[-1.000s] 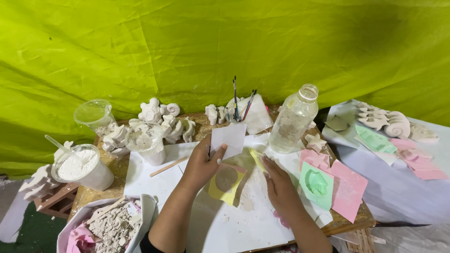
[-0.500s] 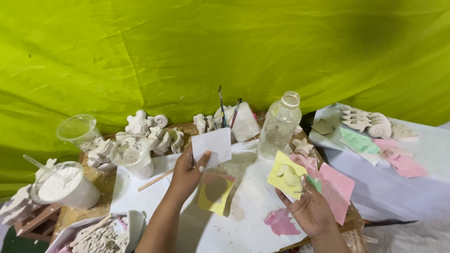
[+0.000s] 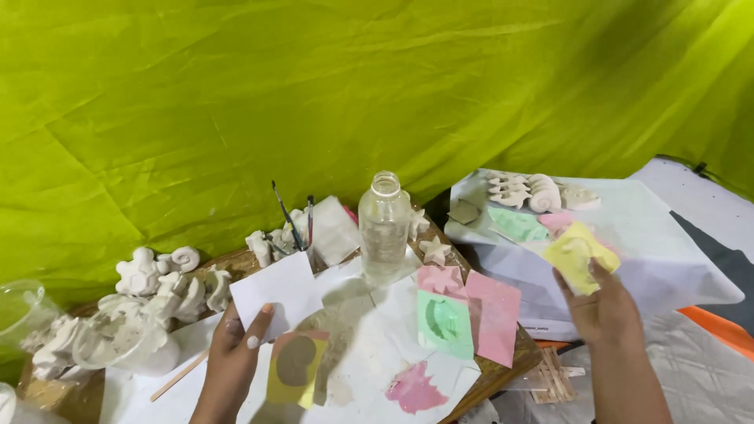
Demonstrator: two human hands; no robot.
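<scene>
Green backdrop; right hand (image 3: 603, 308) lifts yellow mould (image 3: 580, 255)

Bright, even daylight filters through the green cloth (image 3: 377, 94) behind the table, giving everything a slight yellow-green cast. Shadows are soft: a faint one falls beside the clear bottle (image 3: 384, 228) on the white paper, and darker folds crease the cloth. There is no harsh glare. The picture is a little soft overall, with slight blur on the right hand (image 3: 601, 306) and stretching toward the corners.
</scene>
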